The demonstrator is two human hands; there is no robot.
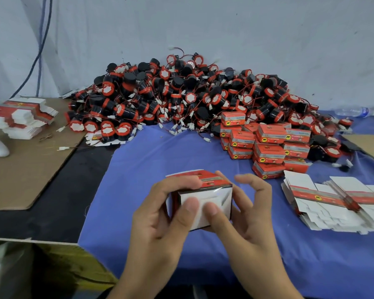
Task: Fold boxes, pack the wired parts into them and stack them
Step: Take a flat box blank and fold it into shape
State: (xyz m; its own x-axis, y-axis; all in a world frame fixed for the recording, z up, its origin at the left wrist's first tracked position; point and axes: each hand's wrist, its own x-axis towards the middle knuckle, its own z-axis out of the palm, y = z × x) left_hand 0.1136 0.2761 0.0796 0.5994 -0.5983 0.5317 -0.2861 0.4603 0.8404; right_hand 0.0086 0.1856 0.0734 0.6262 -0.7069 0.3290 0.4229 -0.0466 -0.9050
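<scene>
Cardboard, thin and light: my left hand point(160, 216) and right hand point(253, 219) both grip the box point(213, 180) above the desk point(160, 158), thumbs on its white flap point(219, 198); I'd hold edges, since panels crush easily.

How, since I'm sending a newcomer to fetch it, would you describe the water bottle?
Find the big heap of black-and-red wired parts against the wall, then look past its right end, where the blue cloth meets the wall. The water bottle lies there on its side: clear plastic with a blue label, unlike the red boxes and black parts nearby.
</scene>
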